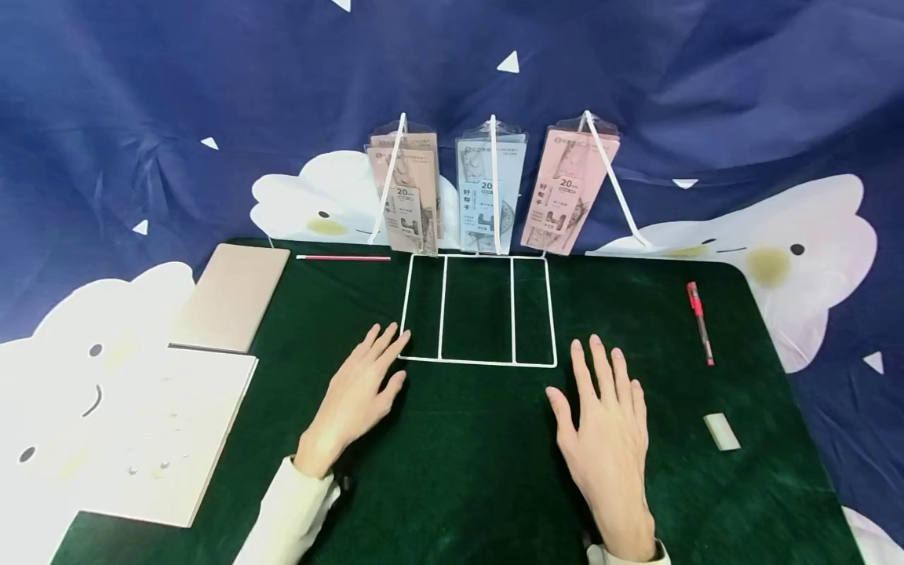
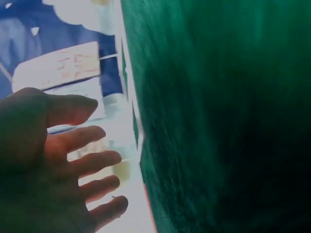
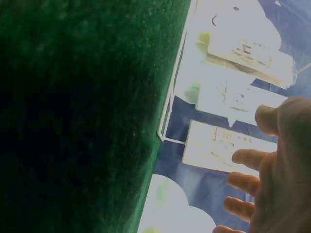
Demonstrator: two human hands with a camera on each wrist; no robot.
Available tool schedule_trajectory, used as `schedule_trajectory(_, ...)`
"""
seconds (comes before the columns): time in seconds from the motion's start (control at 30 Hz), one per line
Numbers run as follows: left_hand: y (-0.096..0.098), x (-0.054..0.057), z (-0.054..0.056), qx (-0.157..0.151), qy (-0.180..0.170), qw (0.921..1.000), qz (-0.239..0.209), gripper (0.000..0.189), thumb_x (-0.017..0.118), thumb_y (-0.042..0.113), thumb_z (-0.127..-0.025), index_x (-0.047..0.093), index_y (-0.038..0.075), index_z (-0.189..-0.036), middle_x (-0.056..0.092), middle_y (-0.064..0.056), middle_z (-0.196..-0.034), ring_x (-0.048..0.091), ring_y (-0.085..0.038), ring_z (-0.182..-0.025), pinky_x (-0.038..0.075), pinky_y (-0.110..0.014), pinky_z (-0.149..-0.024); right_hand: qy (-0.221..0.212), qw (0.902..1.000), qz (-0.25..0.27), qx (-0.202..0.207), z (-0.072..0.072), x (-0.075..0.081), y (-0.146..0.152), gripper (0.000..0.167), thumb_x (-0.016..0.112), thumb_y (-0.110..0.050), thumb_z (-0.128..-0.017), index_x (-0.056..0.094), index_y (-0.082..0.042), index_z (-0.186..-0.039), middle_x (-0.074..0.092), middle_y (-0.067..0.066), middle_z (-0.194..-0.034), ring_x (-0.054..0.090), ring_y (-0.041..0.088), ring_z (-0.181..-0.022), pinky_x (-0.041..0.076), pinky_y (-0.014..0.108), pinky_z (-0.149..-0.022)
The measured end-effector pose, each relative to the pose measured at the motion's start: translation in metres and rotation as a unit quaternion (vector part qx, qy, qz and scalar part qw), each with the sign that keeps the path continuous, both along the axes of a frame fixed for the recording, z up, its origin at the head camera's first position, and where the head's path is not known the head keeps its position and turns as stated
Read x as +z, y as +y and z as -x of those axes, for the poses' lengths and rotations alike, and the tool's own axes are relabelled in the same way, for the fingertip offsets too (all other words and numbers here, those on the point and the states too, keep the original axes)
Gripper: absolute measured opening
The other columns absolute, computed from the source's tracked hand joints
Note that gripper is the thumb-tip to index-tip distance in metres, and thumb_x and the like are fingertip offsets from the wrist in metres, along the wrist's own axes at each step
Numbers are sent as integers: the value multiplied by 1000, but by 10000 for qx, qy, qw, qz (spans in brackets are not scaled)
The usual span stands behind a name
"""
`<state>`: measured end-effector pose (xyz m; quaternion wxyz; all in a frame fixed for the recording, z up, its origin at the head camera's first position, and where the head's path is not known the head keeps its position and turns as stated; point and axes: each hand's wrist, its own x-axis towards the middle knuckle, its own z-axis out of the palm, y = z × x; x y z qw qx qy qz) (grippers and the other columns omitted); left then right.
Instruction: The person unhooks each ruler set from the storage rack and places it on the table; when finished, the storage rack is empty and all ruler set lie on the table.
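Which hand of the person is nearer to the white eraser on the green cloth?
Right. The right hand lies just left of the white eraser, apart from it; the left hand is much farther left, by the white wire rack's near left corner.

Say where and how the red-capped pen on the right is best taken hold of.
Probably around the middle of the pen, coming from above with the right hand and pinching across its left and right sides. It is slim, lies on the green cloth with its length running roughly away from the person, and nothing lies against either long side.
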<state>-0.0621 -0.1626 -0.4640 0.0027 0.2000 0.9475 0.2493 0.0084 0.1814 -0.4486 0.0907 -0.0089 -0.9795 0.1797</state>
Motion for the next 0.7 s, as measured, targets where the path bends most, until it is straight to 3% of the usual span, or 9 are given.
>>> schedule_trajectory(0.13,1,-6,26,-270,-266,9993,-41,57,60,21,-105,45,7,-158,38,-17,-166,27,-40,-156,29,-57,-122,5,9999,95,-110,-3,-2,1,69,48,-48,-109,22,-25,-169,16,5,-176,12,36,-160,15,65,-122)
schedule_trajectory(0.27,-2,-12,42,-538,-419,9976,70,58,63,19,-104,45,0,-156,36,-19,-166,27,-41,-156,30,-57,-121,29,9997,237,-98,-3,-5,0,65,45,-47,-111,24,-24,-168,19,7,-175,15,38,-159,18,66,-120)
schedule_trajectory(0.37,-6,-13,47,-706,-470,9963,124,60,66,17,-103,44,-1,-156,34,-18,-168,28,-40,-156,30,-57,-121,59,9993,365,-58,-2,-4,-2,64,45,-46,-111,26,-24,-168,22,7,-174,17,38,-159,20,66,-120)
schedule_trajectory(0.7,-14,-16,57,-836,-469,9954,24,63,68,23,-103,45,-1,-156,32,-13,-169,31,-35,-155,31,-57,-121,-30,9941,1070,186,10,5,-4,56,47,-40,-111,39,-19,-163,32,9,-170,27,39,-155,28,69,-114)
